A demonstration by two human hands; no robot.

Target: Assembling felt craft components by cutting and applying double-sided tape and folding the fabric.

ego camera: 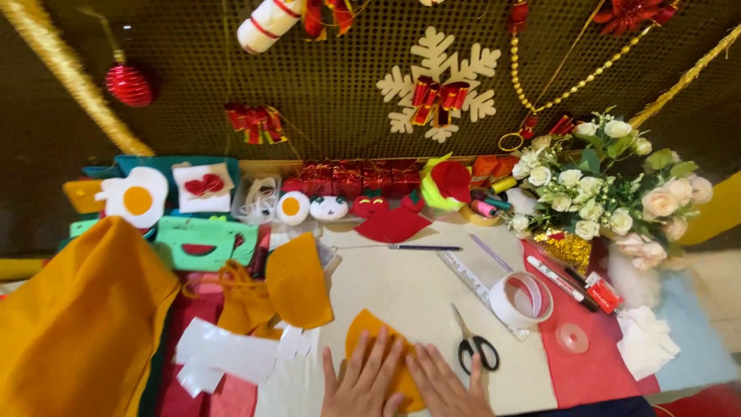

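**Both hands flat on an orange felt piece**

At the left lies a big fold of orange cloth point(77, 324). At the near edge of the desk point(409, 286), the left hand point(361, 382) and right hand point(446, 388) lie open, fingers spread, pressing an orange felt piece point(369, 324) flat rather than gripping it. It looks light, soft and floppy, best pinched at its free rounded edge. Its curved end points away up-left; its long axis seems to run diagonally toward the hands. Scissors point(477, 347) lie just right.
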